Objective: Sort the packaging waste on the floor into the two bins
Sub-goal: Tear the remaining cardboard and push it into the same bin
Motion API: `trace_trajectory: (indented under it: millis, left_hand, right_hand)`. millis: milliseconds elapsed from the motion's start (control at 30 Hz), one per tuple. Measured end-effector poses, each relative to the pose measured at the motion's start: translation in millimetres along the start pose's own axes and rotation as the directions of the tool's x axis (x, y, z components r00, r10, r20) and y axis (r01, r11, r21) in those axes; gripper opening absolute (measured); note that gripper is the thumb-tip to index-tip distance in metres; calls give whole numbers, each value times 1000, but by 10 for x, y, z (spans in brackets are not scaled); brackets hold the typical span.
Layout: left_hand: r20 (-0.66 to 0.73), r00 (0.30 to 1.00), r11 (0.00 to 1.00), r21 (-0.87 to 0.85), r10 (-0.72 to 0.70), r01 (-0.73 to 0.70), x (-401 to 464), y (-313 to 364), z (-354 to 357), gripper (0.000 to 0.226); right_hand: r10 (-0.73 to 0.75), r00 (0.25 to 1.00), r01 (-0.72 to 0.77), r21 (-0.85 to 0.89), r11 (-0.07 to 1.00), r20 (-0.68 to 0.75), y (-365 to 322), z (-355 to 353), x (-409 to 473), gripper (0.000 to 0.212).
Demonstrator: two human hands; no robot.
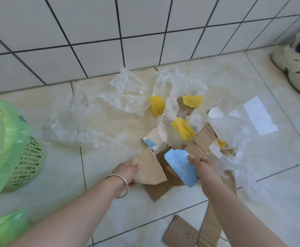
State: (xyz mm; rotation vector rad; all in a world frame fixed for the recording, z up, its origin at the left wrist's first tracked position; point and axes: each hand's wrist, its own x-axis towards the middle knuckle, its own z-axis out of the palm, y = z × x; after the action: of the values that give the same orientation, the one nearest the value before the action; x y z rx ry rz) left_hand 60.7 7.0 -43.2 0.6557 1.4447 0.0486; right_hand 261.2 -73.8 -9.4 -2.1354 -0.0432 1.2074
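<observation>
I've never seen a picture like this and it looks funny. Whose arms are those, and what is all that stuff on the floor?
A person wears a camera on the head, so you look down along their own arms. The left hand holds a brown cardboard piece. The right hand holds a blue card. On the floor lie clear plastic sheets, yellow foam nets and more cardboard scraps. The green bin with a green bag stands at the left. A shoe shows at top right.
</observation>
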Motion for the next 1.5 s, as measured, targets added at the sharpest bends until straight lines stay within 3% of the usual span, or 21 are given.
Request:
trace_trajectory:
  millis: [100,267,533,633,800,1033,1267,1500]
  left_hand:
    - [-19,999,991,124,46,-43,-4,-79,37,8]
    - [-19,967,868,446,255,-220,-41,-24,142,24]
    - [-46,976,791,594,213,-145,7,-20,269,35]
    - [-46,969,798,577,245,-174,-10,0,204,30]
    - [-58,941,820,511,333,-258,-138,229,51,15]
    - [-190,840,836,345,508,-427,-695,806,-335,24]
    - [-298,789,843,164,537,-512,-1303,1061,-914,21]
    - [-504,702,839,92,503,-535,-1916,1005,-1698,37]
  right_hand:
    - [-25,1000,24,-76,997,-18,222,15,-102,16]
    - [-33,998,23,-145,989,-62,449,206,-194,12]
    - [8,997,-13,-56,998,-81,509,386,-181,36]
    - [-73,994,66,-91,994,-79,464,387,-221,38]
    - [-224,973,219,-76,973,-62,220,517,-378,10]
    - [-515,857,513,-77,855,-10,-479,773,-881,15]
    - [-650,758,652,-39,757,60,-1026,1137,-1537,25]
    - [-731,671,739,-22,674,126,-1267,1834,-2316,18]
